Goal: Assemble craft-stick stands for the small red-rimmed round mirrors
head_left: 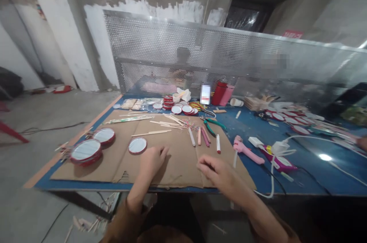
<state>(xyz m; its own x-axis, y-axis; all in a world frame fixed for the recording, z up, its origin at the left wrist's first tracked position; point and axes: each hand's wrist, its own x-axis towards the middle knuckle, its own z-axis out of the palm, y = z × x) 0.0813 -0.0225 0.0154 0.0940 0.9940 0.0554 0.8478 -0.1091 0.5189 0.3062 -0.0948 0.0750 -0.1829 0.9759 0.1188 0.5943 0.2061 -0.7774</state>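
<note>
Over the brown cardboard sheet [177,166], my left hand [152,161] is closed, its fingers curled. Close to its left lies a small round red-rimmed drum with a white face [137,145]. My right hand [216,170] is also closed, with its fingertips bent together above the right part of the cardboard. Whether either hand holds anything small or thin is hidden. Beyond my hands lie several pink and white sticks [200,136] with coloured strings, a red-and-white marker [218,144] and thin wooden sticks [151,133].
Two larger drums [86,151] stand at the left. Green-handled pliers [210,125], a pink glue gun [248,150] and a white charger with cables [279,147] lie to the right. At the back are a lit phone [205,95], a red bottle [219,93] and a perforated metal screen [160,44].
</note>
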